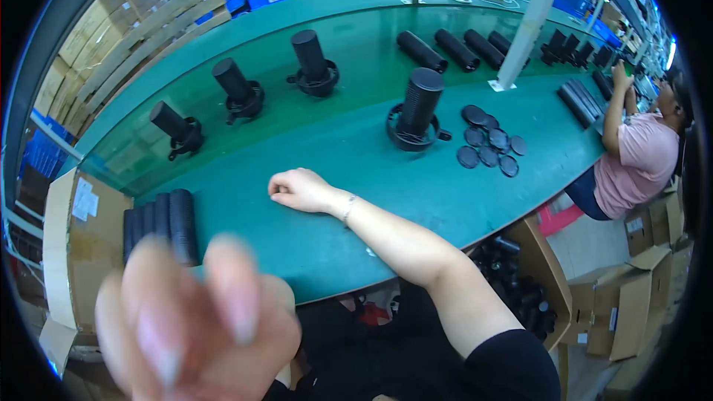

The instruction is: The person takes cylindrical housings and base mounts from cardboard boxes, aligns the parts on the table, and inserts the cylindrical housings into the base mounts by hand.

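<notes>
From where I am standing, the person's right hand (301,190) is resting on the green tabletop (327,256), fingers curling inward; whether it is grasping anything small cannot be told. The left hand (197,319) is hanging in front of the tabletop's left end, fingers bending, badly blurred; its grip cannot be told either. Behind it, a row of black cylinders (180,226) is lying at that left end, beside a cardboard box (98,245). An upright cylinder (422,98) is standing in a ring base (415,140) between the tabletop's far and near edges, beyond the right hand. Dark discs (499,139) are lying just beside it, toward the near edge. Three more cylinders in bases (308,56) are standing toward the far edge. A co-worker (642,148) is working by the right end.
</notes>
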Demonstrator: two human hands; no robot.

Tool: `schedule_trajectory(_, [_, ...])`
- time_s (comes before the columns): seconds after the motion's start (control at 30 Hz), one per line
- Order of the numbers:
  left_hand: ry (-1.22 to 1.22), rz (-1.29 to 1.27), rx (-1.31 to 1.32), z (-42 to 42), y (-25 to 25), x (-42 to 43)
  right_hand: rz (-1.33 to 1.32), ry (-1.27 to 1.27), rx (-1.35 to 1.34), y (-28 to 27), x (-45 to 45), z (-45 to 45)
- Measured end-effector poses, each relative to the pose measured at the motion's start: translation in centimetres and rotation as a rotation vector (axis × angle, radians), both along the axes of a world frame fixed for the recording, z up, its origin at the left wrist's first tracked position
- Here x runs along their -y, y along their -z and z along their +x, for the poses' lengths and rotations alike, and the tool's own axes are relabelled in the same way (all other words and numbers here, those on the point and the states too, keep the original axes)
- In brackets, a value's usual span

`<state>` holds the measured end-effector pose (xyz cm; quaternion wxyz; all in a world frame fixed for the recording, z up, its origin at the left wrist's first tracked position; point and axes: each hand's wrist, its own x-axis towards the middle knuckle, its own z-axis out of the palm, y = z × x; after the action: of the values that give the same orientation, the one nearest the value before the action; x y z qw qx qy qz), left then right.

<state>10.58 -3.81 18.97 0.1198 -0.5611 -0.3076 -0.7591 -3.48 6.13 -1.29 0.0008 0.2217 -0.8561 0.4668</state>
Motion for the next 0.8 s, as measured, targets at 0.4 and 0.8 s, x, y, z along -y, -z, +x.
schedule_trajectory(0.4, [0.256,-0.274,0.071,2.4,-2.3,6.0,0.022,0.012,0.031,-0.4,0.0,0.1])
schedule_trajectory(0.8, [0.329,-0.376,0.054,1.5,-2.8,6.3,0.017,0.017,-0.002,0.1,0.2,0.0])
